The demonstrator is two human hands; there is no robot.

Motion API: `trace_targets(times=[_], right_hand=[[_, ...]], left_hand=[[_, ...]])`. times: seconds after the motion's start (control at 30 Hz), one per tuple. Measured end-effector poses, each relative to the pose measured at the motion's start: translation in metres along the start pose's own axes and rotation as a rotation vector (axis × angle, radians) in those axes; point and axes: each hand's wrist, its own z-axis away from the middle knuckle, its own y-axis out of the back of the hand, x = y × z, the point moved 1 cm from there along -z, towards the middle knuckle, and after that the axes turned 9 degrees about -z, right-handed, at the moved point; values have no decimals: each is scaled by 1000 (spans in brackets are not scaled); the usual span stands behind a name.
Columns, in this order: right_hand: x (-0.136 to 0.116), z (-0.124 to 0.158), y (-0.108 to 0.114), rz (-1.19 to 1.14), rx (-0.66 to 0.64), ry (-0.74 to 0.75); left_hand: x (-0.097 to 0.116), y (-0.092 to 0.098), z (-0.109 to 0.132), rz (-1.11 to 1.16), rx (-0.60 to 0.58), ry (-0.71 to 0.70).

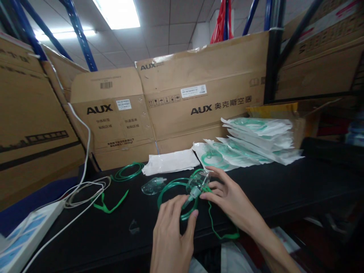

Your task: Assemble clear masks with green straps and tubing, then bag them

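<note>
Between my hands is a clear oxygen mask (197,180) with a pale connector (195,192) pointing toward me. My right hand (223,193) grips the mask's right edge between thumb and fingers. My left hand (174,223) curves around the coiled green tubing (170,186) just below the connector, its thumb and forefinger apart; whether it grips the tube is hidden. A green elastic strap (212,220) dangles from the mask over the table edge. Left of it lie a second clear mask (153,186), another green tube coil (128,172), a loose green strap (109,206) and a small clear piece (134,226).
Sealed packs (261,140) with green tubing are piled at the back right beside a flat white pouch (170,162). Cardboard boxes (204,94) wall off the back. A white power strip (31,233) and its cable (88,184) occupy the left of the black table (113,235).
</note>
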Motion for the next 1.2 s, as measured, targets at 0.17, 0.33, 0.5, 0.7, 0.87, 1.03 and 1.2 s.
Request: trace_targets(times=[0.17, 0.33, 0.5, 0.7, 0.87, 1.03, 1.2], right_hand=[[3, -3, 2, -79, -18, -48], [1, -2, 2, 116, -47, 15], [-3, 1, 0, 426, -12, 147], [-2, 10, -3, 646, -28, 200], [-7, 22, -7, 603, -58, 113], [-18, 21, -14, 476, -110, 78], [-16, 21, -12, 430, -50, 34]], left_hand=[[-6, -4, 4, -12, -68, -15], [-8, -5, 7, 17, -32, -16], [-3, -5, 7, 49, 19, 26], [4, -8, 4, 41, -27, 126], [9, -16, -5, 49, -121, 230], [26, -22, -9, 135, -163, 259], [46, -24, -5, 220, -157, 227]])
